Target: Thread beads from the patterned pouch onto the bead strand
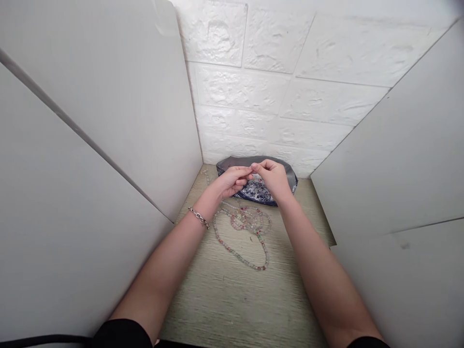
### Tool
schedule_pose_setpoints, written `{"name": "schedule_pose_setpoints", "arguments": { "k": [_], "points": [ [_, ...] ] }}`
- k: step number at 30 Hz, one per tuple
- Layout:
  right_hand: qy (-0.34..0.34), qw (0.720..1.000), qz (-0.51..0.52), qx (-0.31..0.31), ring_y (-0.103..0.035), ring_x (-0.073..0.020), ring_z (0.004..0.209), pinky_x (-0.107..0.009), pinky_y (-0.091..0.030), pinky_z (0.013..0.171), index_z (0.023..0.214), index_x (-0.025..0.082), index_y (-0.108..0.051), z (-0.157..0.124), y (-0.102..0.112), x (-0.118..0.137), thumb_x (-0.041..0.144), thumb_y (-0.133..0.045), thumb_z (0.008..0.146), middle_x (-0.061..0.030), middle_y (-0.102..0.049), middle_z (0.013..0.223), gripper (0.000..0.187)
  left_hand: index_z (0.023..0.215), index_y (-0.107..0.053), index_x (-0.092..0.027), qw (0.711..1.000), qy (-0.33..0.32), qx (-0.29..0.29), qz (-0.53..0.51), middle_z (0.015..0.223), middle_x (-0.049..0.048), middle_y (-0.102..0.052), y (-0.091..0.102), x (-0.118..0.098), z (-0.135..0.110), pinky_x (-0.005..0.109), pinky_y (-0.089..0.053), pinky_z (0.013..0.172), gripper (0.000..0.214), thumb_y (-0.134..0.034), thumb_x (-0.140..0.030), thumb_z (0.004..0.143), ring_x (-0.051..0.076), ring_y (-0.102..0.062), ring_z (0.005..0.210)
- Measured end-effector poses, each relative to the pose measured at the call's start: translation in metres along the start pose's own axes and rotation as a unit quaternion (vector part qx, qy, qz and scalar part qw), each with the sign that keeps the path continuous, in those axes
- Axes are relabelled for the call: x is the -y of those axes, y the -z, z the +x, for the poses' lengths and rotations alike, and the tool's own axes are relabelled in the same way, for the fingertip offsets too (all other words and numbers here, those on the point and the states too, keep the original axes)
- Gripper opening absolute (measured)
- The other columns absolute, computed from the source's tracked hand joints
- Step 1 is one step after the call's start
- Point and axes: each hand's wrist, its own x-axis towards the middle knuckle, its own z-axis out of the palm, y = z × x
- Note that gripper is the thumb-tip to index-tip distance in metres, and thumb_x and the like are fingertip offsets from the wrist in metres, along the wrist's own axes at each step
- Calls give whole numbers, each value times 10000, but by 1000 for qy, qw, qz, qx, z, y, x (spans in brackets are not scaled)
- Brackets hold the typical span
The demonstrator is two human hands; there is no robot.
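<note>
Both hands meet at the fingertips above a dark blue patterned pouch [259,192] with a grey lining, which lies open against the wall. My left hand [234,181] has its thumb and forefinger pinched together. My right hand [273,176] pinches at the same spot; whatever lies between the fingertips is too small to make out. A long string of multicoloured beads [237,255] rests in loops on the wooden surface just below the hands. Part of the string runs up at the left behind my left wrist, which wears a silver chain bracelet [199,217].
A greenish wood-grain surface [235,304] lies beneath everything. White panels stand close on the left [108,96] and the right [398,159]. Behind the pouch rises a white brick-textured wall [239,92]. A black cable [43,340] shows at the lower left.
</note>
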Motion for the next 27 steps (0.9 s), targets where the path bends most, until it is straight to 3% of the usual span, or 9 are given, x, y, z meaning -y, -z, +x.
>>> {"name": "schedule_pose_setpoints", "arguments": {
  "k": [3, 6, 13, 18, 23, 27],
  "points": [
    [39, 994, -98, -7, -371, -66, 474, -214, -281, 468, 541, 149, -545, -3, 3, 10, 377, -591, 625, 44, -468, 480, 247, 754, -540, -116, 999, 17, 18, -39, 594, -32, -481, -1, 0, -1, 69, -147, 276, 92, -556, -188, 700, -50, -280, 330],
    [56, 989, -134, -16, -425, -87, 514, -225, -312, 500, 586, 158, -597, -5, 4, 16, 359, -584, 633, 27, -531, 528, 208, 776, -545, -115, 997, 9, 26, -65, 606, -32, -480, -1, -1, -1, 52, -164, 278, 77, -524, -163, 720, -58, -272, 330],
    [91, 992, -78, 33, -534, -151, 712, -282, -373, 689, 695, 211, -665, -5, 10, 21, 285, -568, 670, -7, -637, 710, 124, 755, -553, -115, 996, 10, -1, -94, 553, -48, -444, -6, -6, -3, 57, -156, 272, 71, -511, -166, 727, -54, -245, 323],
    [97, 990, -96, 30, -502, -134, 682, -267, -353, 679, 655, 196, -645, -6, 13, 27, 235, -544, 693, -9, -609, 681, 115, 762, -552, -123, 997, 22, 18, -75, 586, -34, -472, -11, -8, -6, 60, -146, 279, 69, -510, -159, 721, -51, -247, 335],
    [109, 989, -97, 13, -469, -129, 666, -261, -340, 678, 630, 194, -619, -8, 11, 30, 244, -547, 688, -1, -572, 646, 105, 830, -546, -147, 994, 60, 41, -86, 713, 20, -555, -14, -10, -9, 92, -140, 273, 184, -479, -287, 730, -27, -282, 352],
    [83, 991, -106, 15, -463, -115, 630, -250, -357, 642, 621, 178, -607, -6, 9, 25, 280, -533, 694, 5, -567, 625, 145, 780, -523, -134, 995, 49, 33, -75, 648, 0, -508, -13, -9, -8, 96, -93, 278, 147, -500, -261, 710, -29, -255, 345]
  ]
}}
